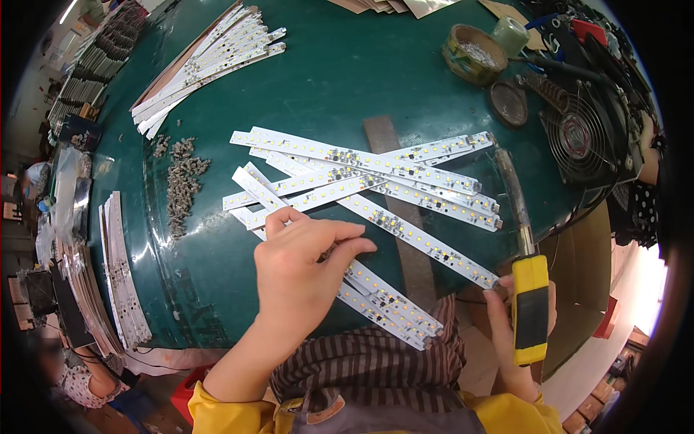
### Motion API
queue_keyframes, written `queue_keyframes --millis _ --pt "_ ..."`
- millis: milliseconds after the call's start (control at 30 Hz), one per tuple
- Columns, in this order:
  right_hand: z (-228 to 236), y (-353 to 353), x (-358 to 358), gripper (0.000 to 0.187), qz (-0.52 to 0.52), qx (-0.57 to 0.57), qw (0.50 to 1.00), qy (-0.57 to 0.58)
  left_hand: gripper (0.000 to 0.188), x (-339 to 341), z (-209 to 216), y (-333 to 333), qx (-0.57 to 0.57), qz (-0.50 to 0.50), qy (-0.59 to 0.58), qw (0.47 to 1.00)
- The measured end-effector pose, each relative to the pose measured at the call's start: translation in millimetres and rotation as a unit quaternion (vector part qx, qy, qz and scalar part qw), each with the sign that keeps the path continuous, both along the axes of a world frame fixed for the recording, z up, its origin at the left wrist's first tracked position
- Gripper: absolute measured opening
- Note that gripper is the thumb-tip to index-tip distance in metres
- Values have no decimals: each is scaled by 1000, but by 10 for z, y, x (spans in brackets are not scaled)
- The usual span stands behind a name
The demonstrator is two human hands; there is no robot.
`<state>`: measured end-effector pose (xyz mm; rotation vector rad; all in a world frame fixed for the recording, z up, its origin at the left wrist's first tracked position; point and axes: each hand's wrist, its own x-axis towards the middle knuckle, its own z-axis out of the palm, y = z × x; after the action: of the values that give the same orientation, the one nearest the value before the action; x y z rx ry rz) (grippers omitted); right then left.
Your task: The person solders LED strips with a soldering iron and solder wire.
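My left hand [300,271] rests on a loose pile of white LED strip boards [376,177] on the green table [340,79]. Its fingers pinch together over the strips, touching one near its middle. My right hand [520,318] grips the yellow handle of a soldering iron [530,304]. The iron's long shaft [512,184] points away from me, with its tip next to the far end of the top strip. Several strips cross each other under and beyond my left hand.
A second stack of white strips [210,61] lies at the far left. Small grey parts [182,181] are heaped left of the pile. A tape roll [473,54], a round tin [508,103] and a black fan [585,137] stand far right. More strip stacks [119,267] line the left edge.
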<state>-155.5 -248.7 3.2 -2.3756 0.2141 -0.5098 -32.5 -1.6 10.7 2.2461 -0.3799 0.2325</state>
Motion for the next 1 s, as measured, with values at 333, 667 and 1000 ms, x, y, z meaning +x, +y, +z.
queue_keyframes --millis 333,667,1000 --pt "-13 -73 -40 36 40 22 999 5 10 20 -124 -119 43 40 -43 997" --pt "-5 -106 -42 38 55 45 997 6 17 7 -85 -136 60 52 -18 997" --pt "19 -30 -15 33 24 77 997 -1 18 11 -124 -110 50 21 -61 997"
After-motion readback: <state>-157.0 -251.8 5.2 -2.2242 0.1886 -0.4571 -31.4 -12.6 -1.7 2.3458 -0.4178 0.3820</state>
